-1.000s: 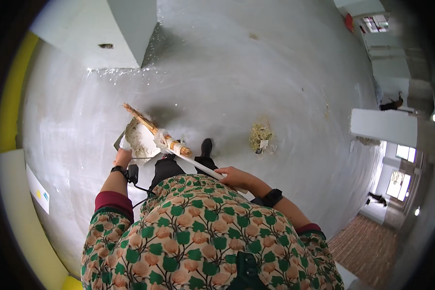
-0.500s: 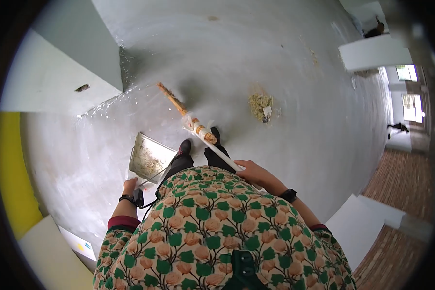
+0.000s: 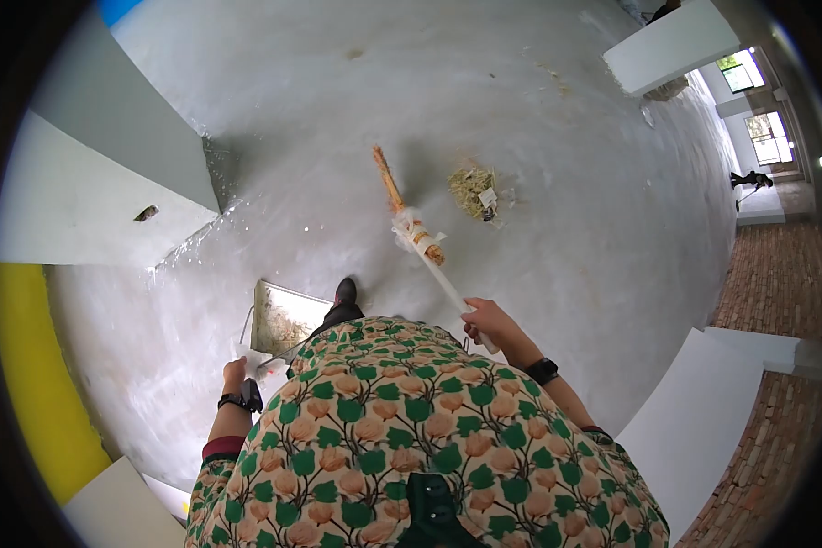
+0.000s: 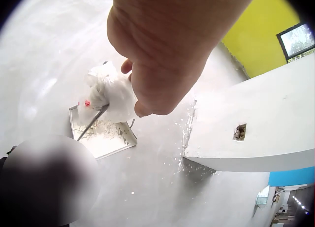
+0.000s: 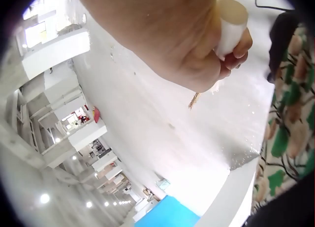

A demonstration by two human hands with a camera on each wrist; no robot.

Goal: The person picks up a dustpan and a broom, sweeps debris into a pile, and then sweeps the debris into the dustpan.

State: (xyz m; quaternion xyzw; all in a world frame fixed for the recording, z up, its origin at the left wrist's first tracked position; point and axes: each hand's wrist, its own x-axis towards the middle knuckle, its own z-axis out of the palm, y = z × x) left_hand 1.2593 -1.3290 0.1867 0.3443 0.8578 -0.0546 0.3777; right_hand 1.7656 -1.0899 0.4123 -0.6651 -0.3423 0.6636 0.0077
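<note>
One broom (image 3: 426, 245) is gripped by the right hand (image 3: 491, 321), one dustpan (image 3: 303, 306) by the left hand (image 3: 235, 371), fingers curled round both handles.

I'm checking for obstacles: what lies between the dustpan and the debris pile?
In the head view, a dark shoe and the broom lie between the dustpan and the debris pile.
</note>
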